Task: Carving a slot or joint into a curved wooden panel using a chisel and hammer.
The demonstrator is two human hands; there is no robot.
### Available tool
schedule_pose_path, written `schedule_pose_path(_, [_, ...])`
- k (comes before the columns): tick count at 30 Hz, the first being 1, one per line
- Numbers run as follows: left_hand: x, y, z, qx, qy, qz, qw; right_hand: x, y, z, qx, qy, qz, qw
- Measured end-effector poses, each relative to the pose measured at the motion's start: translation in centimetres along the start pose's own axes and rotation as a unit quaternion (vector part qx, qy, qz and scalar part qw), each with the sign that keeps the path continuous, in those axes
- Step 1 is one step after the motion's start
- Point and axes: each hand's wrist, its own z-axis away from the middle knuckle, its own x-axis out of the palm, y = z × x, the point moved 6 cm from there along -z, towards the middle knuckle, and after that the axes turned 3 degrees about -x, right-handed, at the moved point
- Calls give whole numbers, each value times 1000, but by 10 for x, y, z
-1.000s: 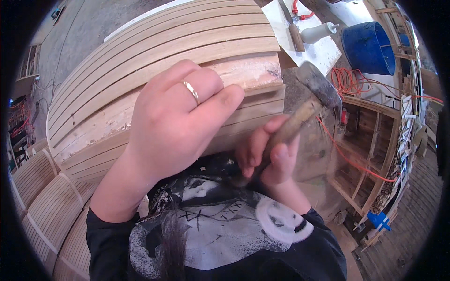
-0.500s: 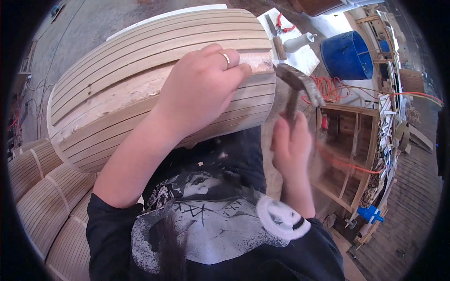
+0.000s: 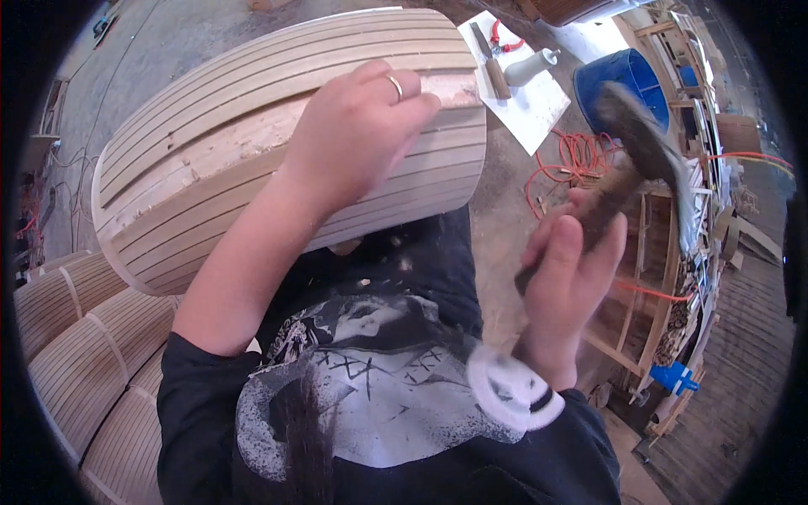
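Note:
A curved wooden piece faced with narrow slats (image 3: 421, 168) lies across my lap, with a bare, rough strip of pale wood running along its length. My left hand (image 3: 358, 139), with a ring on one finger, is closed over that strip near the right end. What its curled fingers hold, if anything, is hidden. Off to the right of the piece, my right hand (image 3: 572, 261) grips a hammer (image 3: 619, 189) by its handle. The hammer's head is raised, apart from the wood and slightly blurred by motion.
A white board (image 3: 534, 114) beyond the piece bears red-handled pliers (image 3: 502, 40), a wood-handled tool (image 3: 496, 77) and a pale bottle (image 3: 530, 67). Near it are a blue drum (image 3: 593, 80), a coiled orange hose (image 3: 581, 156) and wooden framing. More slatted pieces (image 3: 80, 362) lie at the left.
My right hand has swung the hammer away from the piece's end, rightward. The piece and my left hand have shifted slightly up and left in view; the left hand stays closed.

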Motion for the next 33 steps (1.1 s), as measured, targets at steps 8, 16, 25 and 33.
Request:
schedule_pose_path(8, [3,-11,2,-31,-1,1,1000,5,23,-19,92,-113,183,972])
schedule_pose_path(16, [0,-19,-2,-71,23,28,997,32,30,-26,51,-174,235,955])
schedule_pose_path(25, [-3,-22,-1,-102,17,83,991,46,37,-19,49,-198,262,943])
schedule_pose_path(33, [5,-36,-2,-155,-37,117,980,53,42,-27,-20,-194,312,930])
